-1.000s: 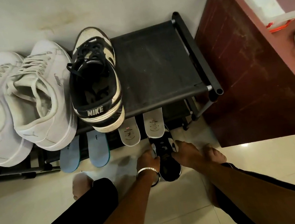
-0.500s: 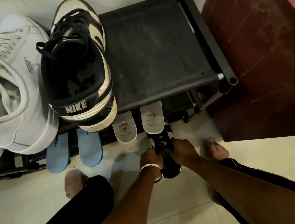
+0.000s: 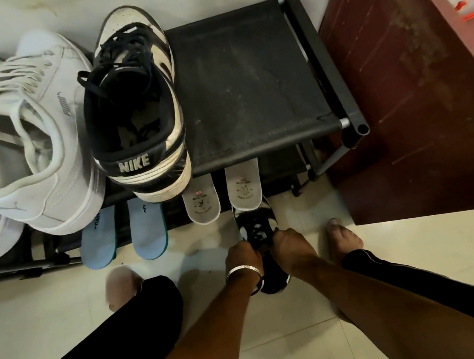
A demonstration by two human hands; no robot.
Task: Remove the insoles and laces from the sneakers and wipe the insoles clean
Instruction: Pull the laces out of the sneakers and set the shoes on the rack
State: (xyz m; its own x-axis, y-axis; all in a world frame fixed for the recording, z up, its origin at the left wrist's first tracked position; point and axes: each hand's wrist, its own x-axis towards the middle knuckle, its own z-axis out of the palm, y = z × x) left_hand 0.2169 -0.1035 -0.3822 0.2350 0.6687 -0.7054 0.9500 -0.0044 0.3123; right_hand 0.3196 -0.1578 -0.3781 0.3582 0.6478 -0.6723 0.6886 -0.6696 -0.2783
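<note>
The black shoe rack (image 3: 248,83) stands against the far wall, carrying white sneakers (image 3: 26,145) and one black-and-white sneaker (image 3: 136,108) on its left half. Four insoles (image 3: 201,201) lean on its near edge, probably to keep them off the floor. Its mate, the black sneaker (image 3: 258,229), sits on the floor, low enough for two-handed work. The left hand (image 3: 242,255) and right hand (image 3: 291,247) each have a grip clenched at its laces, seemingly unlacing.
</note>
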